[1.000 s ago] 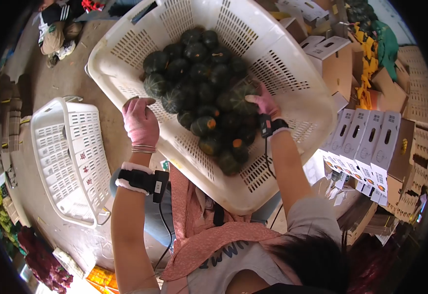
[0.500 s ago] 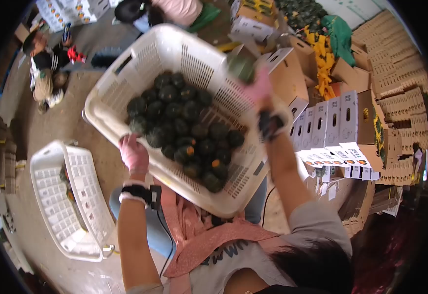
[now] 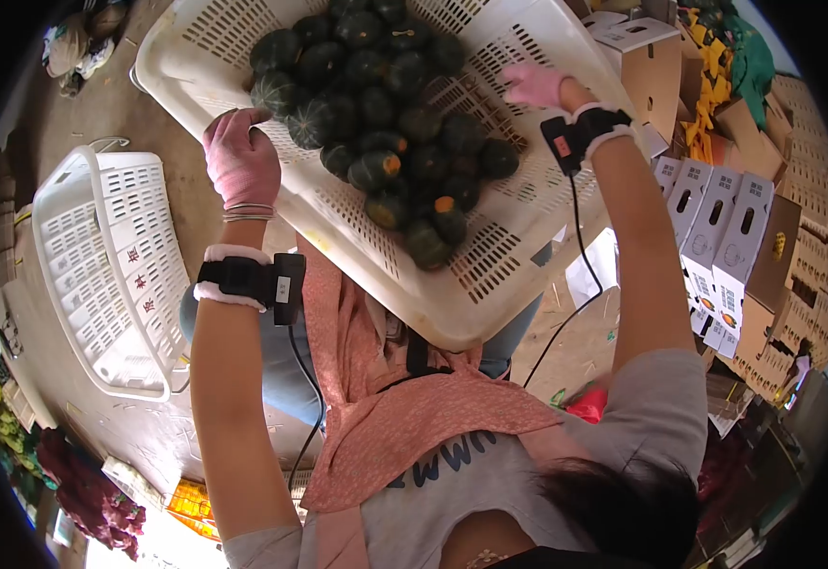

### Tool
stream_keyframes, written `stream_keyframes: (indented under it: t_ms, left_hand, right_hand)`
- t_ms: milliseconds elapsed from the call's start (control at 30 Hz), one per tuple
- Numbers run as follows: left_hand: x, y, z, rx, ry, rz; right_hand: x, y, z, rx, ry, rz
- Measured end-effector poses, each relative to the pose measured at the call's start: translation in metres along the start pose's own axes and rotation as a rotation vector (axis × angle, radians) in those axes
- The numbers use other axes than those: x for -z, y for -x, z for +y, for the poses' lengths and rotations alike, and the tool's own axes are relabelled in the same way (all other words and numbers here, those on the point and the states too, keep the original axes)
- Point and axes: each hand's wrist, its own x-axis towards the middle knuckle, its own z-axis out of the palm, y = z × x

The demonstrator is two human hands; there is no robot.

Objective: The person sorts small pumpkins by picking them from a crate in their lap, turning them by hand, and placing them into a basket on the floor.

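Note:
A large white plastic basket point(image 3: 433, 318) is in front of me, holding several dark green squashes point(image 3: 366, 114), a few with orange patches. They lie heaped toward the left and middle of it. My left hand point(image 3: 240, 161), in a pink glove, is closed on the basket's left rim. Over the right side of the basket is my right hand point(image 3: 535, 85), also in a pink glove. Its fingers are apart and nothing is in them. The squashes nearest it lie a short way to its left.
An upright-walled white crate point(image 3: 139, 270) stands on the floor at left. White printed cartons point(image 3: 717, 209) and an open brown box point(image 3: 651, 81) are at right, near stacked cardboard point(image 3: 807, 161). Cables hang from both wrist devices.
My right hand held a green squash above the basket's right side; now it holds none. The view has tilted down toward my body. My left hand stays at the rim.

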Motion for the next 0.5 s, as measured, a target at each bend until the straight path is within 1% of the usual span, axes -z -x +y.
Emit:
stream_keyframes:
  t_ms: [67, 100, 167, 200, 267, 300, 367, 467, 500]
  left_hand:
    - [0.001, 0.001, 0.004, -0.004, 0.014, 0.029]
    - [0.002, 0.001, 0.0, 0.006, -0.012, -0.016]
    - [0.003, 0.002, 0.001, 0.011, 0.003, -0.01]
    - [0.003, 0.002, 0.003, 0.014, 0.009, -0.007]
    - [0.005, 0.001, 0.009, 0.014, 0.009, 0.018]
    - [0.006, 0.001, 0.009, 0.011, 0.009, 0.024]
    - [0.005, 0.002, 0.006, 0.0, 0.02, 0.023]
    - [0.005, 0.002, 0.006, -0.007, 0.03, 0.006]
    - [0.004, 0.002, 0.005, -0.005, 0.037, 0.012]
  right_hand:
    - [-0.046, -0.036, 0.033, -0.051, 0.096, 0.093]
    - [-0.063, -0.043, 0.038, -0.123, -0.092, 0.126]
    - [-0.099, -0.053, 0.045, -0.269, -0.469, 0.183]
    - [-0.132, -0.08, 0.073, -0.32, -0.47, 0.233]
    - [-0.183, -0.121, 0.097, -0.523, -0.556, 0.114]
    - [-0.199, -0.129, 0.098, -0.629, -0.6, 0.049]
    - [-0.187, -0.113, 0.081, -0.309, -0.6, 0.136]
    - [-0.2, -0.121, 0.091, -0.361, -0.531, 0.324]
    - [-0.193, -0.114, 0.084, -0.485, -0.504, 0.399]
